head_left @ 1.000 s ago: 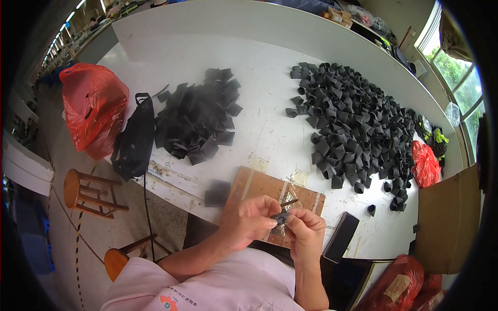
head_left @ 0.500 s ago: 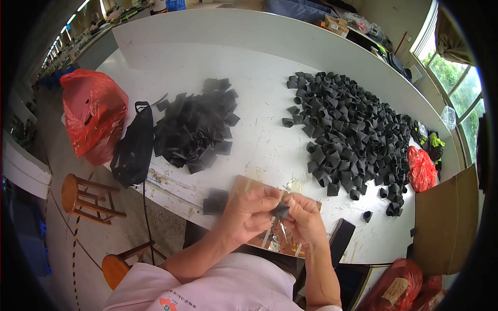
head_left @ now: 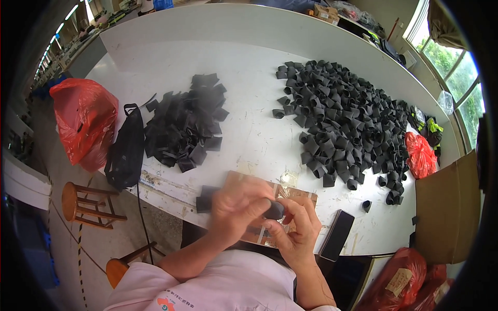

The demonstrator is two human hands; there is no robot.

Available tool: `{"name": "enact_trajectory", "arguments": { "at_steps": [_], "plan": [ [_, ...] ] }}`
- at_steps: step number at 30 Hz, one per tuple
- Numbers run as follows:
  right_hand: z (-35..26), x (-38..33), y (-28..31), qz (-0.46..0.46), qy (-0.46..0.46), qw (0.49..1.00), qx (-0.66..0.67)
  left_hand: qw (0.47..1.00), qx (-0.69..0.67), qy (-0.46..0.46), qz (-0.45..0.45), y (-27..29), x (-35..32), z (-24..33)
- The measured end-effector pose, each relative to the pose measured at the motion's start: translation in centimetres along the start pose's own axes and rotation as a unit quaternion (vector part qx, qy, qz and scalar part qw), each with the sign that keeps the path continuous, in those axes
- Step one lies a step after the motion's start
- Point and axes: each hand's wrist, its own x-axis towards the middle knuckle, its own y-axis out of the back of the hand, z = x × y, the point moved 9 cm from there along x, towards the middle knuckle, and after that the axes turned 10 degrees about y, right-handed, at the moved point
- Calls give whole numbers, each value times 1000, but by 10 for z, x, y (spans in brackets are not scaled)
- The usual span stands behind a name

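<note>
A small, dark grey, curled piece of thin sheet material [head_left: 274, 209] sits between the person's two bare hands, above a brown rectangular board with paler strips across it [head_left: 250, 237]. The left hand [head_left: 234, 206] is clamped on the piece, thumb and fingers pinching its left end, with the back of the hand covering part of the board. The right hand [head_left: 298, 230] is partly spread: its forefinger lies right against the piece's right end, while its thumb stands apart, just below the piece. Whether the right forefinger presses on the piece or only rests beside it, I cannot tell.

The board lies at the near edge of a white, scuffed worktable [head_left: 254, 98]. Just left of the board, near the left wrist, are overlapping flat, dark grey squares [head_left: 206, 199]. Farther off on the left is a loose heap of flat, dark grey rectangular pieces [head_left: 184, 127], with a black soft bag with a loop handle [head_left: 126, 150] just beside it. To the right, well apart from the hands, spreads a large heap of dark grey curled pieces [head_left: 353, 122]; one single dark curled piece [head_left: 367, 206] lies nearer. A black, flat, rectangular phone-like device [head_left: 337, 236] rests just right of the right hand.
</note>
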Motion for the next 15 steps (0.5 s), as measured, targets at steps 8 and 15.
{"name": "enact_trajectory", "arguments": {
  "at_steps": [8, 15],
  "plan": [
    [-2, 6, 7, 7, 6, 999, -41, 958, -273, 83, 9, 13, -4, -31],
    [-1, -4, 0, 36, 96, 992, -70, 986, -133, 91, 35, 19, -10, -37]
  ]
}}
